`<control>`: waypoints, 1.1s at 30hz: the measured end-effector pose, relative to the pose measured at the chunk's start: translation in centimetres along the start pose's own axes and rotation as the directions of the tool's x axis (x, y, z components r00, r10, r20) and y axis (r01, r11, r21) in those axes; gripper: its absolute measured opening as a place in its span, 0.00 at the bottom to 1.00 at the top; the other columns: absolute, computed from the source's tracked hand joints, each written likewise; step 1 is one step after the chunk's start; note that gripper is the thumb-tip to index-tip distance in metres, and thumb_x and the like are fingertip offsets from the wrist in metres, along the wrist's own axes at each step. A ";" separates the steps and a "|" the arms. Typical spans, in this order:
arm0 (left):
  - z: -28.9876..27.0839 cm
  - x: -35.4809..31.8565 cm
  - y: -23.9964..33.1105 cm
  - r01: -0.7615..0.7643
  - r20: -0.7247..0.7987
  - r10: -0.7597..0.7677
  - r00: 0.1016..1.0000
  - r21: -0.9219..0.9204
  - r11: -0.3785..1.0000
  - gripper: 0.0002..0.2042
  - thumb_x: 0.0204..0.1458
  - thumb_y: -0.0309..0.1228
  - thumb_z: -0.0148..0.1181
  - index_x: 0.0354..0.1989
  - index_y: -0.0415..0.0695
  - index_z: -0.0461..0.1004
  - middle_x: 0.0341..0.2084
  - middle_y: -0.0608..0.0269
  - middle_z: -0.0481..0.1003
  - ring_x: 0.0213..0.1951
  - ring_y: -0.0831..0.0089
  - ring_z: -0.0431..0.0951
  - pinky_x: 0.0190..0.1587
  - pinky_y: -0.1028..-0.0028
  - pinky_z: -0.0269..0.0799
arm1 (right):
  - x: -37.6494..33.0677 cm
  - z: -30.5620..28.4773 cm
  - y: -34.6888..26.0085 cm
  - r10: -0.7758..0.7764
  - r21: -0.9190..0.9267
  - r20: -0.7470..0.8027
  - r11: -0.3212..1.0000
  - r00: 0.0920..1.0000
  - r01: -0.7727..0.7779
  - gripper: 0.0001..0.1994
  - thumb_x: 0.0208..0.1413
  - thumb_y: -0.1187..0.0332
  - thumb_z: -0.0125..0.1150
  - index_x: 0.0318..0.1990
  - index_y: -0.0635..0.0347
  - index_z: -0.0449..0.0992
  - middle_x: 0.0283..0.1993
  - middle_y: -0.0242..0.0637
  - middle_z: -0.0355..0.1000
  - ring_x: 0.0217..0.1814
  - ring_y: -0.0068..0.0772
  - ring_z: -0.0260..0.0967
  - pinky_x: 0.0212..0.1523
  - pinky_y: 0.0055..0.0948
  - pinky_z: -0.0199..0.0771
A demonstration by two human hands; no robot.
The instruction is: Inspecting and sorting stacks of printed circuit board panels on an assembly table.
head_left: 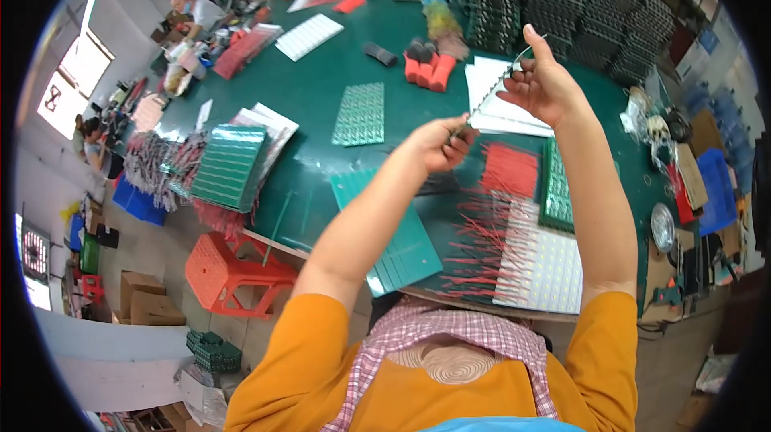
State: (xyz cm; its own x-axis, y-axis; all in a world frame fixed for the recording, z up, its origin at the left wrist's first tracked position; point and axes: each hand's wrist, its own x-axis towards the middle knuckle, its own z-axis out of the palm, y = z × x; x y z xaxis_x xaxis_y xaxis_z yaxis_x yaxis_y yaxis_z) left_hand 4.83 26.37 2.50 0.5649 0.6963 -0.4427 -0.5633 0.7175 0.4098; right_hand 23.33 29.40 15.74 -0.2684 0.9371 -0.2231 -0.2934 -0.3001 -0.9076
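Both my hands are raised above the green table (321, 95) and hold one thin narrow strip (494, 95) between them, slanting up to the right. My left hand (440, 143) pinches its lower end. My right hand (540, 83) grips its upper end with the fingers closed and the thumb up. Below my hands lie a bundle of red wires (510, 169), a white board with rows of small parts (546, 267) with red wires sticking out to its left, and a green circuit panel (556, 191).
Green circuit panels (360, 113) and a stack of them (229, 165) lie to the left, tall dark stacks (562, 6) at the back right, white sheets (490, 103) under my hands. An orange plastic stool (229, 271) stands by the table edge. Other people sit at the far end.
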 end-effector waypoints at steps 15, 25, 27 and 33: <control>-3.0 -1.4 0.5 0.006 0.014 -0.004 1.000 -0.169 0.986 0.15 0.57 0.31 0.44 0.44 0.30 0.66 0.21 0.63 0.69 0.13 0.86 0.61 0.09 0.88 0.53 | 1.7 4.2 0.6 0.045 -0.146 0.068 0.989 0.997 -0.034 0.42 0.42 0.38 0.61 0.46 0.73 0.56 0.32 0.38 0.59 0.31 0.33 0.68 0.37 0.44 0.79; -3.6 -1.9 0.8 -0.053 -0.053 0.046 0.998 -0.147 0.988 0.14 0.57 0.30 0.44 0.43 0.30 0.67 0.21 0.62 0.70 0.14 0.86 0.62 0.09 0.88 0.54 | 2.0 4.8 1.2 0.071 -0.122 0.016 0.990 0.997 -0.068 0.42 0.47 0.42 0.58 0.52 0.77 0.54 0.36 0.43 0.59 0.34 0.35 0.66 0.34 0.41 0.81; -3.8 -2.0 0.8 -0.058 -0.062 0.050 0.997 -0.141 0.988 0.14 0.56 0.30 0.44 0.43 0.30 0.67 0.21 0.62 0.70 0.14 0.86 0.62 0.09 0.88 0.54 | 2.2 4.8 1.4 0.077 -0.114 0.022 0.991 0.997 -0.074 0.42 0.47 0.42 0.58 0.52 0.77 0.53 0.36 0.43 0.59 0.34 0.35 0.67 0.34 0.41 0.81; -3.8 -2.2 1.2 -0.078 -0.090 0.068 0.994 -0.112 0.991 0.14 0.56 0.30 0.46 0.42 0.30 0.67 0.21 0.64 0.70 0.13 0.87 0.60 0.09 0.89 0.53 | 3.1 4.2 1.8 0.074 -0.093 0.088 0.994 0.993 -0.066 0.47 0.43 0.40 0.61 0.53 0.78 0.50 0.40 0.47 0.58 0.34 0.34 0.67 0.38 0.45 0.78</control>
State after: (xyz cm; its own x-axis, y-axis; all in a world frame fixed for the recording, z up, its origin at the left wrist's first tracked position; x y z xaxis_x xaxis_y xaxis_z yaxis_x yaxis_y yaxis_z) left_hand 0.67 25.61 0.95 0.4689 0.7388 -0.4840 -0.6692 0.6548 0.3513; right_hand 18.17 31.03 14.94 -0.3694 0.8928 -0.2576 -0.1889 -0.3435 -0.9199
